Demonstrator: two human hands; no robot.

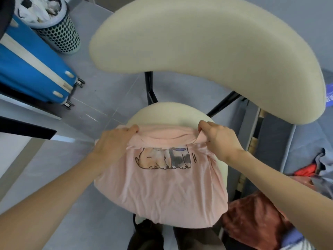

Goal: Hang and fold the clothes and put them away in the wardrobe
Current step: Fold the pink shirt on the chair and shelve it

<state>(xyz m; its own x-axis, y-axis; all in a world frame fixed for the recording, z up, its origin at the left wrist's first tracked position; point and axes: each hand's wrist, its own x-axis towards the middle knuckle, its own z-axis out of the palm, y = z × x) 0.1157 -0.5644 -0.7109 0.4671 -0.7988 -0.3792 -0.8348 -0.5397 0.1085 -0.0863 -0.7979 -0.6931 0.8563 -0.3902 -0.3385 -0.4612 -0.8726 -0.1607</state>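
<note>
Folding work at a cream chair seat (173,112): a person's two bare hands take the far edge of a pink cat-print T-shirt (162,188), which lies spread across the seat and spills over its near rim. The left hand (117,139) pinches the cloth at the seat's far-left side, fingers curled over a bunched fold. The right hand (219,138) grips the matching corner at the far right, thumb and fingers closed on a tuck of fabric. Both forearms reach in from the near side, wrists roughly level, with the doubled edge stretched between them. The step appears to be a fold of the shirt's upper part. The next move likely calls for both hands to draw that edge toward the near rim together, taut enough that the fabric lies flat. More garments (252,222) lie heaped to the right of the seat.
</note>
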